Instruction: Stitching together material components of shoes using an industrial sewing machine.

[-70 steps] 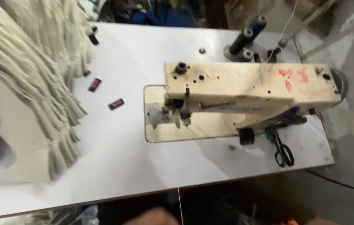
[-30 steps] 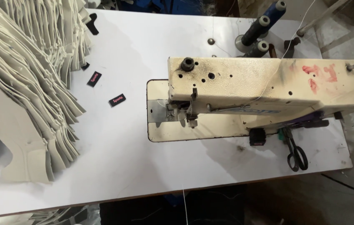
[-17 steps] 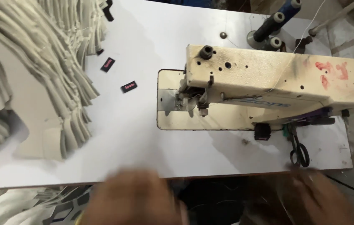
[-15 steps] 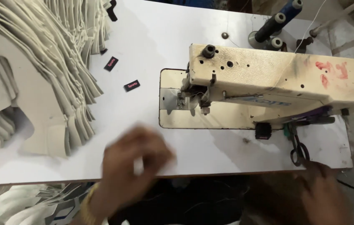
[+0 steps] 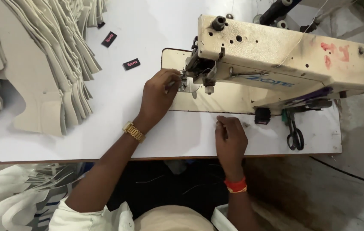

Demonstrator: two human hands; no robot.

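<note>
A cream industrial sewing machine (image 5: 276, 55) stands on a white table (image 5: 105, 124). My left hand (image 5: 158, 96), with a gold watch on its wrist, reaches to the needle and presser foot (image 5: 188, 81); its fingertips are bunched right at the foot, and whatever they pinch is hidden. My right hand (image 5: 231, 139), with a red band on the wrist, rests on the table just in front of the machine bed, fingers curled together with nothing visible in them. Two small black labels (image 5: 131, 63) lie on the table to the left of the machine.
A big fanned stack of cream cut fabric pieces (image 5: 40, 64) covers the table's left side. Black scissors (image 5: 295, 132) hang at the machine's right front. Dark thread cones (image 5: 276, 10) stand behind it. White cloth (image 5: 10, 201) is heaped below the table's left edge.
Both hands have come up from below the table edge. The left has moved forward to the needle area and the right has settled on the table in front of the machine. The view has shifted closer.
</note>
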